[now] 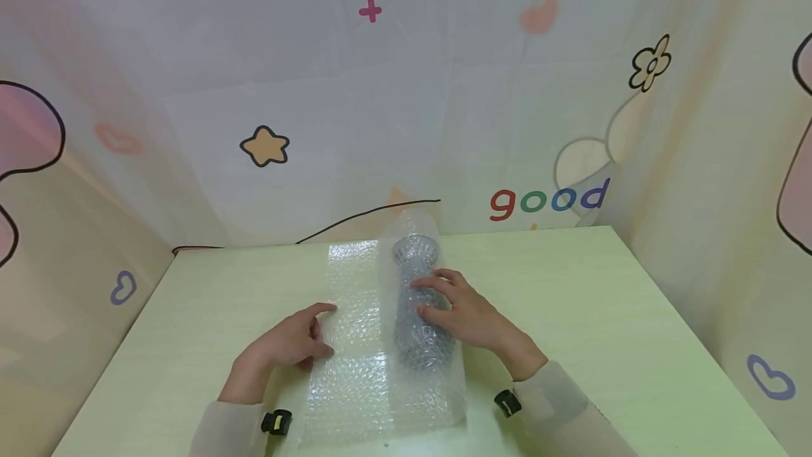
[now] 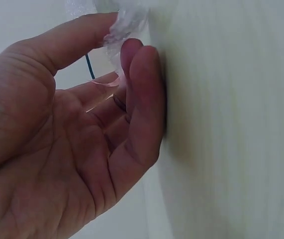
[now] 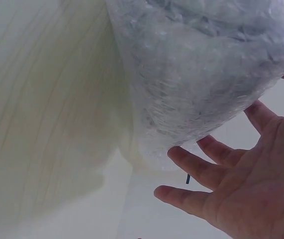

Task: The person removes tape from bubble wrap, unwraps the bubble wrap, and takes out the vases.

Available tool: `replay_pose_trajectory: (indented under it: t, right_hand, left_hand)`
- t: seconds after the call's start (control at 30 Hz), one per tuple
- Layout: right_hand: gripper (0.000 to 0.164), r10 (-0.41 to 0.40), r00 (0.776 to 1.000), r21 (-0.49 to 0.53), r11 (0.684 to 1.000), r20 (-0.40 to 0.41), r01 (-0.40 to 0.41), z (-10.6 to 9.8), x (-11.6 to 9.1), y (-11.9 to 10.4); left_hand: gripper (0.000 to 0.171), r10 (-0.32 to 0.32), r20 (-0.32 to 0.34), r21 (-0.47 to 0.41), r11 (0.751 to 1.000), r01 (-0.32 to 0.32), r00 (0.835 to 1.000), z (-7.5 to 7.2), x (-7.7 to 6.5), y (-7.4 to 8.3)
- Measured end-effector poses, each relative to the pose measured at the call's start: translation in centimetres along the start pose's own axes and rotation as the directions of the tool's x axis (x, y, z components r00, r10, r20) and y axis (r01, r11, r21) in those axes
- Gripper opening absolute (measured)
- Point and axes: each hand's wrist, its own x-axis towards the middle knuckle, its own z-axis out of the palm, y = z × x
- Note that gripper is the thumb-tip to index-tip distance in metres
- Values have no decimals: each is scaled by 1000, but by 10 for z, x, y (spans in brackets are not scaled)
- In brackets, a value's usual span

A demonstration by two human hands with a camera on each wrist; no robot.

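Observation:
A grey, roughly cylindrical thing [image 1: 419, 330] with a flared far end lies under a layer of clear bubble wrap [image 1: 355, 386]. The sheet stretches out flat to the left of it on the table. At the sheet's left edge is my left hand [image 1: 288, 337]; the left wrist view shows the edge of the wrap [image 2: 127, 22] between its thumb and curled fingers [image 2: 144, 79]. My right hand [image 1: 466, 312] rests on the wrapped thing from the right, its fingers [image 3: 196, 167] spread and loosely bent along the wrapped side. Several layers of plastic blur the thing's surface.
The pale yellow-green table [image 1: 558, 288] reaches back to a printed cloth backdrop [image 1: 304, 55], with more cloth at both sides. Black clips or straps [image 1: 277, 422] sit by the wrists, at the sleeve cuffs.

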Motion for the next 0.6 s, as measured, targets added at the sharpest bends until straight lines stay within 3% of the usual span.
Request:
replay_pose_trajectory:
  t: [0.6]
  right_hand:
    - [40,-78,997,-206,976,-10,75,-11,3,-15]
  left_hand:
    - [76,-55,-47,21,998,56,997,4,-2,6]
